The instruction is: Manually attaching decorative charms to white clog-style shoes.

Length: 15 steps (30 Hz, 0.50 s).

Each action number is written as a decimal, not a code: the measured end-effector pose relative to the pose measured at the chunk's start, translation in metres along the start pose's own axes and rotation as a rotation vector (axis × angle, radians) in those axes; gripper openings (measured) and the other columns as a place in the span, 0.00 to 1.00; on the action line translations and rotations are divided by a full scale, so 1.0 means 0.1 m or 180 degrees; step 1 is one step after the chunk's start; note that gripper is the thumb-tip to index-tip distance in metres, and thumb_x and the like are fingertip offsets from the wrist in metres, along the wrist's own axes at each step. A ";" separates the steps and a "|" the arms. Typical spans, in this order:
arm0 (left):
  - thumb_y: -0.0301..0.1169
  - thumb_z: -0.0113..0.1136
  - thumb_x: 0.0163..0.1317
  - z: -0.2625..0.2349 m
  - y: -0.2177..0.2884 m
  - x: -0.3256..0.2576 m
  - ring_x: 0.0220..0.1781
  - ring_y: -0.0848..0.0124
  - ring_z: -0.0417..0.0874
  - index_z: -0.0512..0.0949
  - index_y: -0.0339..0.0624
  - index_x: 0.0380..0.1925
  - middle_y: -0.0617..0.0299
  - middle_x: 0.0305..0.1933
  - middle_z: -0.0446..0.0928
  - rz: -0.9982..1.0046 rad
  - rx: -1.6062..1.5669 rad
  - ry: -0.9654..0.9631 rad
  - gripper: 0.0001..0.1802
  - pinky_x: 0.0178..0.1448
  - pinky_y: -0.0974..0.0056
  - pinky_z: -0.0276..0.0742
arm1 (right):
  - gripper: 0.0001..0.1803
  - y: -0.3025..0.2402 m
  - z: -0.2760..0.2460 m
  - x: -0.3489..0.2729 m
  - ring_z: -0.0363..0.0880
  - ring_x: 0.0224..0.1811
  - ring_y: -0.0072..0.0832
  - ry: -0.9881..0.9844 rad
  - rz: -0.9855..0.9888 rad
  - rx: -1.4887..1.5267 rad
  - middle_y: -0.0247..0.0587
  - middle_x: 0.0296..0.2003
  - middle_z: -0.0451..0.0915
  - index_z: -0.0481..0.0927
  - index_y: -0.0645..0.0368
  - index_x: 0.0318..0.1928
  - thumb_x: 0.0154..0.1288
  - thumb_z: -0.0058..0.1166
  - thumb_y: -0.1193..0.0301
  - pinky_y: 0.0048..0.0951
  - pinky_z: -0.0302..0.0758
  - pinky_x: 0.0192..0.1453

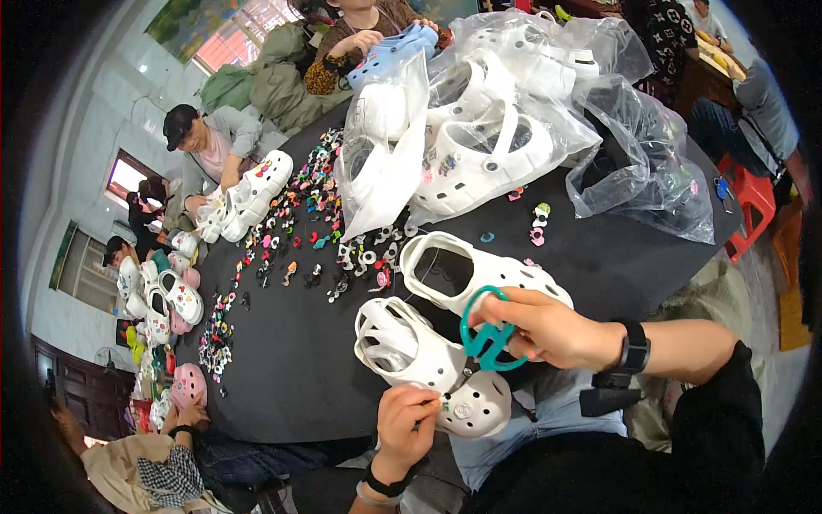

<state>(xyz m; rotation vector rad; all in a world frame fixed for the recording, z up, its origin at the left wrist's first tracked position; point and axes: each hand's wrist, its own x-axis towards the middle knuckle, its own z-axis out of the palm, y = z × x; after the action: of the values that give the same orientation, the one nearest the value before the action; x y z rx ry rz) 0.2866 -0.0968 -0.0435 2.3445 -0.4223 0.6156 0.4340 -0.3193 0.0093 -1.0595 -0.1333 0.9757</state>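
Right now I have a white clog (428, 364) lying on the black surface (291, 368) close to its near edge, at about six o'clock of the round top, with its toe end pointing toward me. My left hand (407, 424) comes up from below and its fingers (428, 403) are pinched narrow on something small at the toe of that clog; I cannot tell just what it is. My right hand (548, 330), with a dark watch (634, 351) at the wrist, grips teal-handled scissors (490, 338), fingers closed through and around the loops, the blades aimed down at the same spot on the toe. A second white clog (475, 274) lies just beyond, at twelve o'clock from the first, touching or nearly touching it. Farther out, toward eleven o'clock, many small colourful shoe charms (300, 206) are strewn in a band across the surface. At twelve to one o'clock, clear plastic bags (479, 128) hold more white clogs. Around the far rim, at ten o'clock, another person's hands hold a decorated white clog (257, 193), and at twelve o'clock someone holds a light blue clog (390, 51).
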 end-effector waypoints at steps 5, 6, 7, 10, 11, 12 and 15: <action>0.18 0.67 0.48 -0.01 0.00 -0.04 0.40 0.59 0.79 0.76 0.40 0.29 0.61 0.38 0.82 0.0003 0.0030 0.0036 0.11 0.47 0.59 0.74 | 0.17 0.28 0.14 -0.39 0.58 0.20 0.15 0.0729 -0.0078 0.0838 0.39 0.47 0.75 0.68 0.53 0.34 0.78 0.36 0.57 0.17 0.59 0.24; 0.18 0.67 0.48 -0.01 -0.02 -0.05 0.40 0.58 0.79 0.76 0.41 0.29 0.61 0.38 0.82 0.0017 0.0034 0.0088 0.11 0.47 0.58 0.74 | 0.18 0.40 0.16 -0.46 0.60 0.20 0.15 0.0748 -0.0189 0.0846 0.34 0.42 0.73 0.71 0.56 0.40 0.77 0.38 0.55 0.17 0.59 0.24; 0.18 0.67 0.48 -0.02 -0.02 -0.04 0.40 0.58 0.79 0.76 0.41 0.29 0.61 0.38 0.82 0.0013 0.0040 0.0096 0.11 0.47 0.58 0.74 | 0.21 0.52 0.17 -0.51 0.62 0.20 0.15 0.0750 -0.0295 0.0847 0.29 0.37 0.70 0.73 0.59 0.47 0.76 0.39 0.53 0.18 0.59 0.24; 0.16 0.67 0.49 -0.10 0.00 -0.02 0.38 0.59 0.80 0.76 0.39 0.30 0.57 0.38 0.81 0.0031 0.0071 -0.0024 0.11 0.45 0.59 0.75 | 0.16 0.65 0.06 -0.51 0.73 0.24 0.21 0.0346 -0.1892 -0.1029 0.35 0.46 0.75 0.74 0.57 0.45 0.73 0.45 0.58 0.21 0.70 0.27; 0.16 0.66 0.50 -0.14 0.00 -0.01 0.38 0.61 0.80 0.76 0.39 0.30 0.55 0.38 0.81 -0.0230 -0.0351 0.0171 0.10 0.43 0.61 0.75 | 0.13 0.62 0.04 -0.51 0.77 0.26 0.23 0.0099 -0.3265 -0.2883 0.37 0.50 0.76 0.75 0.57 0.44 0.72 0.47 0.60 0.23 0.73 0.27; 0.15 0.65 0.51 -0.19 -0.01 0.00 0.37 0.63 0.80 0.75 0.38 0.30 0.53 0.39 0.81 -0.0491 -0.0769 0.0370 0.10 0.41 0.64 0.76 | 0.10 0.55 0.01 -0.63 0.80 0.28 0.26 -0.0373 -0.3254 -0.3516 0.39 0.54 0.76 0.75 0.56 0.42 0.63 0.55 0.66 0.24 0.76 0.25; 0.15 0.62 0.55 -0.54 -0.09 0.12 0.39 0.69 0.78 0.74 0.37 0.29 0.55 0.37 0.78 -0.1001 -0.0650 0.0668 0.08 0.41 0.69 0.75 | 0.15 0.28 0.09 -0.79 0.75 0.19 0.24 -0.1148 -0.3679 -0.4541 0.37 0.51 0.78 0.76 0.55 0.40 0.50 0.62 0.69 0.24 0.71 0.19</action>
<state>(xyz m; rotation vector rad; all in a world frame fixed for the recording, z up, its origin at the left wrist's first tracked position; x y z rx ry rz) 0.2839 -0.0559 -0.0055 2.0681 -0.0173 0.6256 0.3653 -0.3668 0.0188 -1.6711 -1.7208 -0.1806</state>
